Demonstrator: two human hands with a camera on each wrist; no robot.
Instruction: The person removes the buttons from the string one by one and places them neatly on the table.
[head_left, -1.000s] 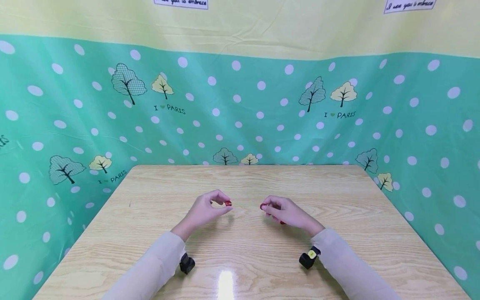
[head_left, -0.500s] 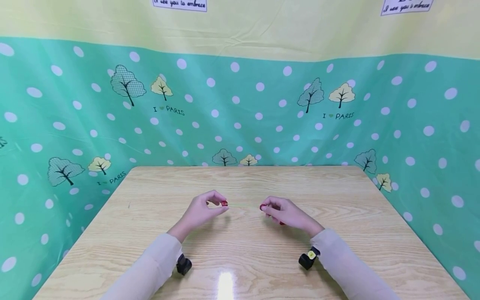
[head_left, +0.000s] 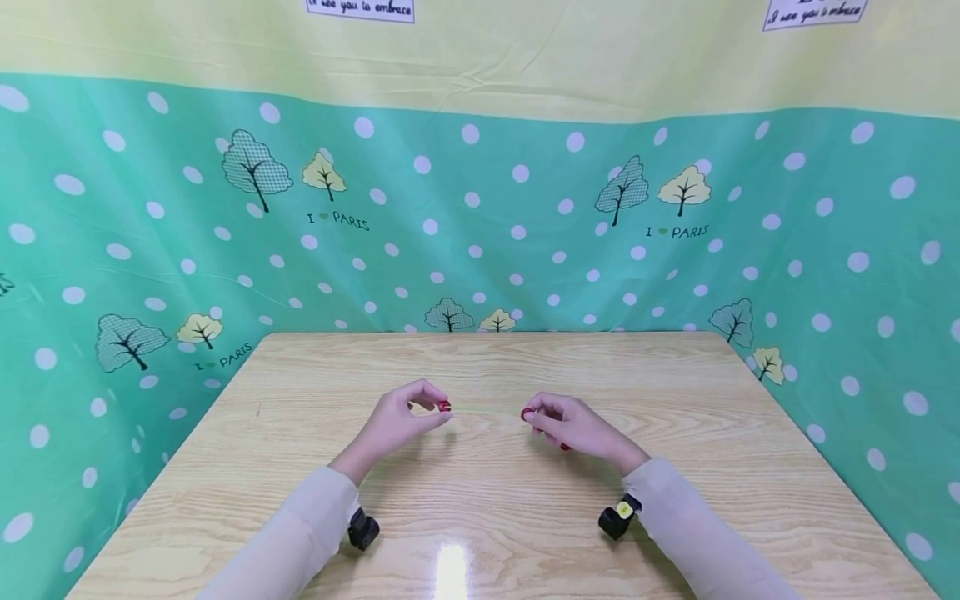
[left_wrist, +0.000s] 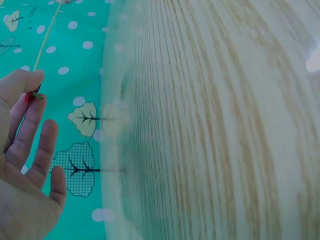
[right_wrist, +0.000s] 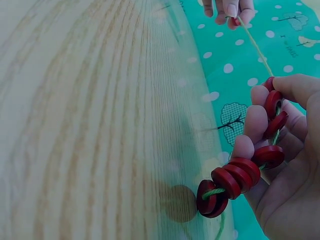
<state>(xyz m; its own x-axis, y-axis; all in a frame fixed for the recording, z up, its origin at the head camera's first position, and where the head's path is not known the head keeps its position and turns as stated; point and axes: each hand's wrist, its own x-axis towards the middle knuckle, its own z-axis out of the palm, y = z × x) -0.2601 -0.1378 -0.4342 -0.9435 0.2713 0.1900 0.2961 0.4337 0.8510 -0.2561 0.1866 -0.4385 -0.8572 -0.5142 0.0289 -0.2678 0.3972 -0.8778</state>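
My left hand (head_left: 396,421) pinches a small red disc bead (head_left: 445,407) between thumb and fingertips. A short green string end pokes out beside that bead in the left wrist view. From there the yellow-green string (right_wrist: 255,46) runs taut across to my right hand (head_left: 576,427), which pinches another red bead (right_wrist: 269,83) by the string. Several more red disc beads (right_wrist: 242,174) hang threaded along the string below the right fingers, some resting against them. A tail of string dangles under the lowest bead. Both hands are above the table.
The light wood table (head_left: 480,492) lies under both hands, with a bright reflection near its front. A green dotted curtain (head_left: 480,208) rises behind and at both sides. Small black cameras (head_left: 363,529) sit on the wrists.
My left hand has moved left with its bead, widening the gap to the right hand. The string between them now shows stretched out. The right hand has barely moved.
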